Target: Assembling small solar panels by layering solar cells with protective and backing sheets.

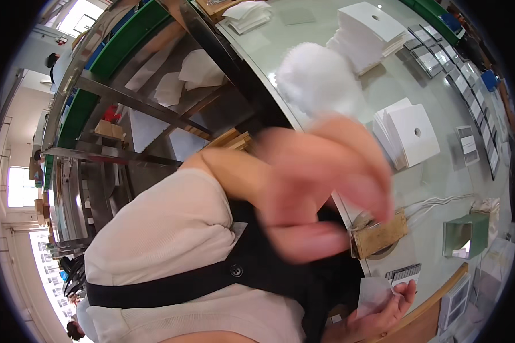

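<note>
Head view shows the left hand (320, 183) blurred at centre frame, fingers loosely spread, its fingertips at a fluffy white pad (317, 80) just above; whether it grips the pad, I cannot tell. At the lower right, the right hand (383, 311) pinches a small white sheet (373, 294). Stacks of white square sheets (409, 134) lie on the glass table (435, 177).

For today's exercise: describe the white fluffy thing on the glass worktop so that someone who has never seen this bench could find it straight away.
Start at the long glass worktop and find the stacks of white square sheets. Just beside the far stack lies the white fluffy pad, above the blurred left hand. Unlike the flat, sharp-cornered sheets, it is rounded and woolly.
</note>
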A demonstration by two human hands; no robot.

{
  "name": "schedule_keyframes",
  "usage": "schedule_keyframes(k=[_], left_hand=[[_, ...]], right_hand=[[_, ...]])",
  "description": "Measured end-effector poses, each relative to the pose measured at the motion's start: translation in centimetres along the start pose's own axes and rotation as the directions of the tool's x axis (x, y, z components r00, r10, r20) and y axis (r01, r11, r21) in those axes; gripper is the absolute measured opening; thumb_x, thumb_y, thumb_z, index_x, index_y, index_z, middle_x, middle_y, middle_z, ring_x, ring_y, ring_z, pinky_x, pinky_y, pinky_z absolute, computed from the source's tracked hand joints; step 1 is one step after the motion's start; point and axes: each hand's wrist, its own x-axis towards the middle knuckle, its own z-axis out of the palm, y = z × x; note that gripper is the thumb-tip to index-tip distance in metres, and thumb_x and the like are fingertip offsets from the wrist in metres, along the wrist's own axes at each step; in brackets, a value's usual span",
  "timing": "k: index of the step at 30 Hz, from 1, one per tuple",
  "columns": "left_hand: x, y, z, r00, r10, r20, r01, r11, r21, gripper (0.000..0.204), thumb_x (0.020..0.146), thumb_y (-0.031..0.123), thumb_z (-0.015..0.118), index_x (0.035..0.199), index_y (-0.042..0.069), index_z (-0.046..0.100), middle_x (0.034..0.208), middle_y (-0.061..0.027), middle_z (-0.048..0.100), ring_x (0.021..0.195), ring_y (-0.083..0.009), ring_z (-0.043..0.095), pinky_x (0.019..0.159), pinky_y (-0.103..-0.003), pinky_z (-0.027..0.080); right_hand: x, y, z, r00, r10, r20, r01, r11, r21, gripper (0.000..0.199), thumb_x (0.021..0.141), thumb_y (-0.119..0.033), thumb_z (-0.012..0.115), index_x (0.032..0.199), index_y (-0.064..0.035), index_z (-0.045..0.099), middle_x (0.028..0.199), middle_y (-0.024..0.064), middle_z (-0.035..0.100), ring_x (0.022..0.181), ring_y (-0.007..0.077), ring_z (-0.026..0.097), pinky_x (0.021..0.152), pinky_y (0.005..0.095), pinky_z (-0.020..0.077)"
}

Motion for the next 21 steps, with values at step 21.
schedule_keyframes(k=[21], left_hand=[[-3.7,-2.7,1.1,0.545,-0.52,0.658,0.649,0.758,0.062,0.029,0.084,0.019,0.065,0.104,0.001,0.054,0.092,-0.0063,0.054,0.064,-0.0127,0.053,0.056,-0.024,0.045]], right_hand=[[-0.8,-0.1,1.5,0.996,-0.011,0.093,0.004,0.997,0.079,0.024,0.091,-0.009,0.044,0.112,-0.0004,0.052,0.094,0.005,0.052,0.096,0.0186,0.049,0.093,0.0314,0.0353]])
